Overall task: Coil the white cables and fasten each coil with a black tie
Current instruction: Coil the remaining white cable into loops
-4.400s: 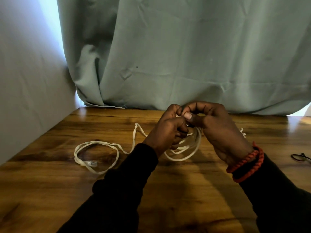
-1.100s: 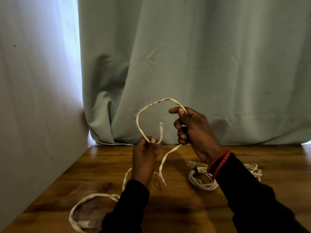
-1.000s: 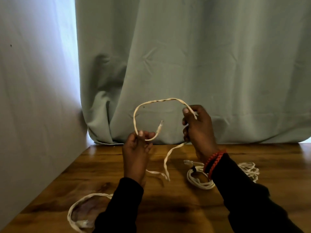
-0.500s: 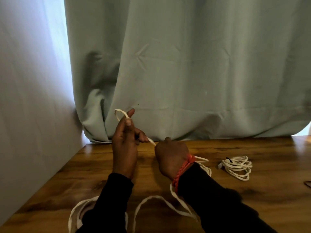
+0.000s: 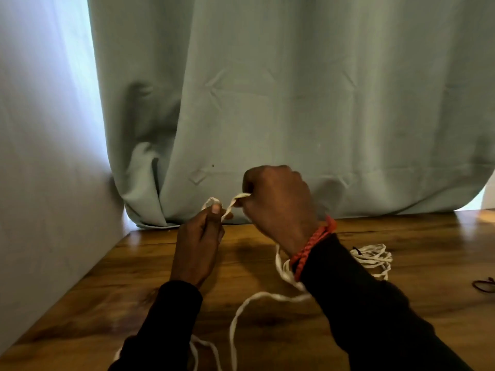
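Note:
Both hands are raised above the wooden table [image 5: 417, 311], each pinching the same flat white cable [image 5: 235, 322]. My left hand [image 5: 199, 245] grips a small loop of it between thumb and fingers. My right hand [image 5: 278, 202], fisted, holds the strand just to the right of that loop. The rest of the cable drops under my right wrist and trails across the table toward the near edge. A finished white coil [image 5: 373, 259] with a black tie [image 5: 356, 251] lies on the table to the right of my right sleeve.
A grey-green curtain [image 5: 294, 103] hangs along the table's far edge. A pale wall [image 5: 40, 183] bounds the left side. A loose black tie [image 5: 484, 286] lies near the right edge of the view.
My right hand has lifted from the table and closed in on my left hand. The cable between them has shortened to a small loop. The head view has shifted slightly.

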